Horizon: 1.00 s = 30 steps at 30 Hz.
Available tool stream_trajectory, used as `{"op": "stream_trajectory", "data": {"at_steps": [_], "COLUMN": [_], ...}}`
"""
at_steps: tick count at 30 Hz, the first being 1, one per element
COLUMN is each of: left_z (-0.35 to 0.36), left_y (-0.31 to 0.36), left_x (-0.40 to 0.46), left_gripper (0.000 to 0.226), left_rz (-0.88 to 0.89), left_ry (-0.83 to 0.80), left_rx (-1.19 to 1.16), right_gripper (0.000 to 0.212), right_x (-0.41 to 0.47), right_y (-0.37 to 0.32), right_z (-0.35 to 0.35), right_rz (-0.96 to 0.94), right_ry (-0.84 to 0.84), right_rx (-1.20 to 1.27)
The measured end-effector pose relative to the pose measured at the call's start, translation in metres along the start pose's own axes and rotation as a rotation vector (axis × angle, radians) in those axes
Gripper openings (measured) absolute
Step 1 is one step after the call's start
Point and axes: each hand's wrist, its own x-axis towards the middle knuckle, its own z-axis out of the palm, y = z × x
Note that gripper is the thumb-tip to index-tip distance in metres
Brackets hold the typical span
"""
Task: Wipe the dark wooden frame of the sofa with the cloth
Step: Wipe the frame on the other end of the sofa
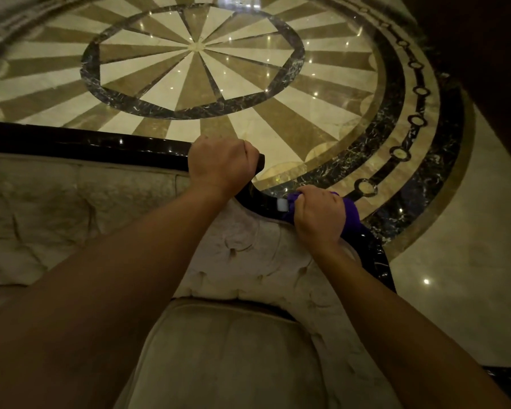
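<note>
From the head camera, looking steeply down, the sofa's dark wooden frame (86,144) runs as a glossy black rail from the left edge toward the middle, then curves down and to the right along the armrest. The left hand (219,165) is clenched over the far end of that top rail, knuckles up, fingers wrapped around the wood. Just to the right and nearer, the right hand (319,215) is closed around a bunched purple cloth (350,215), pressing it onto the curved part of the frame; the cloth bulges out on the far right side of the fist. A small pale patch (281,205) shows on the frame just left of the cloth; what it is cannot be told. Pale tufted upholstery (56,208) fills the left and the near middle, with a seat cushion (227,358) between the two forearms. Beyond the frame spreads a polished marble floor (195,48) with a radiating star pattern ringed by dark bands, speckled with light reflections.
</note>
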Motion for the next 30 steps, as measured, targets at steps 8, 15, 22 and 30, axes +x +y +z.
{"op": "stream_trajectory", "data": {"at_steps": [8,15,22,30], "left_z": [0.008,0.011,0.012,0.009], "left_y": [-0.002,-0.003,-0.004,0.002], "left_x": [-0.001,-0.001,0.001,0.006], "left_gripper": [0.044,0.051,0.057,0.044], "left_rz": [0.064,0.050,0.044,-0.155], "left_ry": [0.162,0.236,0.197,0.212], "left_rx": [0.052,0.048,0.058,-0.169], "right_gripper": [0.036,0.044,0.038,0.028], "right_x": [0.003,0.004,0.010,0.034], "right_y": [-0.023,-0.062,-0.100,-0.129], "right_z": [0.023,0.029,0.029,-0.010], "right_rz": [-0.069,-0.061,0.165,0.694], "right_ry": [0.008,0.047,-0.017,-0.090], "right_rx": [-0.046,0.165,0.673,1.426]}}
